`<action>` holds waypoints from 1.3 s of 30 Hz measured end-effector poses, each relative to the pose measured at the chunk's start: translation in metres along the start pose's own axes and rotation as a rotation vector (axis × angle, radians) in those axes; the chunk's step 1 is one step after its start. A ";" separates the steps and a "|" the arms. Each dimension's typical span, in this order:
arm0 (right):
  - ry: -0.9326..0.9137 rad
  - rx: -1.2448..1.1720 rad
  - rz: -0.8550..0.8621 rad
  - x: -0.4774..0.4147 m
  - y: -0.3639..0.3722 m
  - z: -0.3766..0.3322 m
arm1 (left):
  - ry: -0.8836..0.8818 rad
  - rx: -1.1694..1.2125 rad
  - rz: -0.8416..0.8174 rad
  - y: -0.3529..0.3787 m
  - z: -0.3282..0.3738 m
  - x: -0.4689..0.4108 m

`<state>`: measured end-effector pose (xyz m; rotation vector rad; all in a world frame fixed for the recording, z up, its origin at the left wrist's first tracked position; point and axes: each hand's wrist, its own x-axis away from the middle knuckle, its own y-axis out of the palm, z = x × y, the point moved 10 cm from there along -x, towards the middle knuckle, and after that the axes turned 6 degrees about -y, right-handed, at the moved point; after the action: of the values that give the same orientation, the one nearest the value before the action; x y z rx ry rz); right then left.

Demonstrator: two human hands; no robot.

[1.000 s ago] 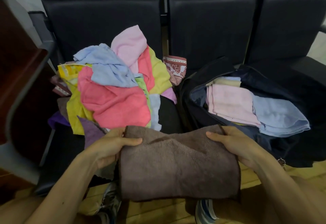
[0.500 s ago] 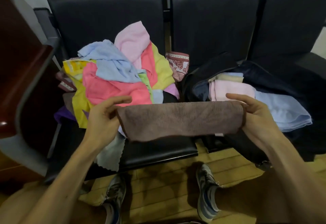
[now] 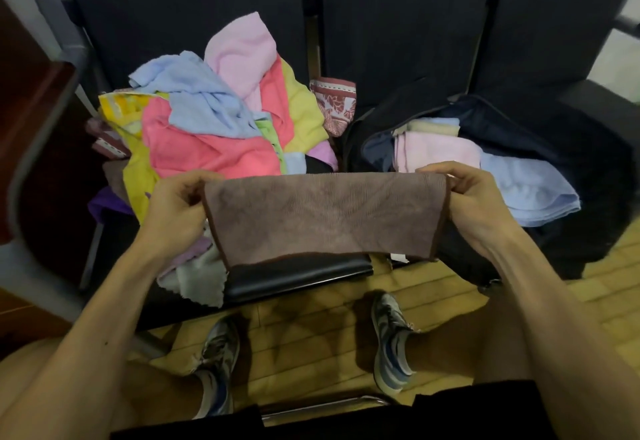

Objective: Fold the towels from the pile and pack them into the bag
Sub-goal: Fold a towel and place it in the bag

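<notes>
Row of dark seats (image 3: 398, 24) across the top of the view.

Pile (image 3: 221, 134) of loose towels, pink, blue and yellow, is heaped on the seat at 11 o'clock.

Dark bag (image 3: 588, 162) lies open on the next seat at 2 o'clock. A folded pink towel (image 3: 436, 155) and a blue towel (image 3: 530, 193) lie inside it, touching.

Brown towel (image 3: 322, 218) is at centre, held in the air before the seat edge. It looks doubled over along its top and hangs down.

Left hand (image 3: 176, 204) pinches the towel's top corner at its 9 o'clock and right hand (image 3: 467, 197) pinches the one at its 3 o'clock. The cloth is drawn taut between them.

Judgement: the step in hand is folding the brown towel, with the first fold apparently made. The next move likely calls for bringing the two corners together with edges matched, then carrying the towel toward 2 o'clock onto those in the bag. Much of the pile remains unfolded.
</notes>
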<state>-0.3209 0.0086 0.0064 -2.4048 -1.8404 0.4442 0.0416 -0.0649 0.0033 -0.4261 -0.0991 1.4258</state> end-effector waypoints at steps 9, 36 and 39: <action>0.108 -0.278 -0.024 0.001 0.001 0.007 | -0.156 0.363 -0.049 0.003 -0.012 -0.002; 0.335 -0.044 -0.939 0.088 0.155 0.034 | -0.028 0.191 -0.573 0.104 0.042 0.034; 0.394 -0.061 -0.954 0.094 0.169 0.033 | -0.062 0.093 -0.592 0.101 0.035 0.030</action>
<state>-0.1501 0.0478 -0.0823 -1.2266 -2.4626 -0.1628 -0.0589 -0.0192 -0.0044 -0.2449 -0.1910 0.8561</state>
